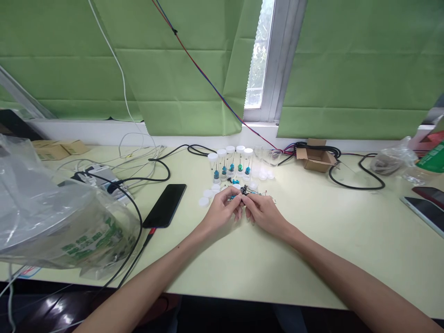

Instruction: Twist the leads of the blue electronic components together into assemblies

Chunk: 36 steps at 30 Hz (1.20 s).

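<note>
My left hand [225, 206] and my right hand [264, 212] meet over the middle of the table, thumbs and forefingers pinched together. A small dark part [243, 190] shows at the fingertips; its kind is too small to make out. Just behind the hands lie small blue pieces [236, 181] and thin stick-like bits [265, 193]. Beyond them stands a row of clear tubes with white caps [248, 151], each with a blue or green piece on a thin stem inside. Loose white caps [204, 201] lie left of my left hand, and more white caps [266, 175] lie behind my right hand.
A black phone [165, 206] with a cable lies to the left, beside a large plastic bag [62, 222]. Clear empty tubes [271, 157] and an open cardboard box [316, 159] stand at the back. Black cables [360, 185] and another phone [425, 212] lie on the right.
</note>
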{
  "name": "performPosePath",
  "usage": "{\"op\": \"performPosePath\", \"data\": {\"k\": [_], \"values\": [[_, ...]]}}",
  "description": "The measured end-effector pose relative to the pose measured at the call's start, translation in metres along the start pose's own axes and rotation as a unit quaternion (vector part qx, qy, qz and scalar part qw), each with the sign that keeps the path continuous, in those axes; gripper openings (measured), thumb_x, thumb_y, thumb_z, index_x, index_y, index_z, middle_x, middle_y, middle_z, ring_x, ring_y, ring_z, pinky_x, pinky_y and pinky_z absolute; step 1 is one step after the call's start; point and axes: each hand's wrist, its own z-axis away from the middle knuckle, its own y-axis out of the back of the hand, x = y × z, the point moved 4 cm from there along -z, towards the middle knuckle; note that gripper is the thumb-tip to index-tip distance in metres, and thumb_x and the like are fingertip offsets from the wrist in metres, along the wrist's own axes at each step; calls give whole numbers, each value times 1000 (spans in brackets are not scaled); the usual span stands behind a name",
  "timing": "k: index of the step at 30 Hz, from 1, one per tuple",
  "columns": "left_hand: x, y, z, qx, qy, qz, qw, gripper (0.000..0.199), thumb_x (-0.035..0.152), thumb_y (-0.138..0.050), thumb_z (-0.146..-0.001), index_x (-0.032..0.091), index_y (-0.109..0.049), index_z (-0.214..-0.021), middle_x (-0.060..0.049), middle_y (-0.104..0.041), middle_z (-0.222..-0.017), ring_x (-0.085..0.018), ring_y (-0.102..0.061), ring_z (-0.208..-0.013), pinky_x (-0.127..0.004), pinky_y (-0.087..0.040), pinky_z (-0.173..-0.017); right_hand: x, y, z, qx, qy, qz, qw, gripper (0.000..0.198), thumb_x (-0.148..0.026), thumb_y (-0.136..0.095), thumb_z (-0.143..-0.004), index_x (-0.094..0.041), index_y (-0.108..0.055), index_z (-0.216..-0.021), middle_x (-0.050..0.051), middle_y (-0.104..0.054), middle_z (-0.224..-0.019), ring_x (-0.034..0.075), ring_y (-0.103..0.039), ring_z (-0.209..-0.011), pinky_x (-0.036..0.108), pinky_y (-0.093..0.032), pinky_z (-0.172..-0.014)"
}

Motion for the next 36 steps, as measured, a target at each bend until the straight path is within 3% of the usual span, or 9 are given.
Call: {"op": "performPosePath", "data": {"k": [22,36], "values": [[-2,0,-1,13,30,49,998,20,37,-59,-90,19,-53,-85,4,-52,-58,-11,-53,-49,-25,-43,-51,-3,1,1,-4,1,-3,1000,42,-41,-40,-101,-20,-53,-67,-3,-58,-57,11,-53,-46,25,-42,-54],[-5,2,0,8,35,29,999,21,40,-58,-90,20,-54,-86,4,-53,-61,-10,-52,-49,-25,-41,-53,-3,1,1,-2,5,5,1000,44,-41,-39,-101,-20,-51,-65,-2,-57,-56,11,-52,-47,25,-42,-54]]}}
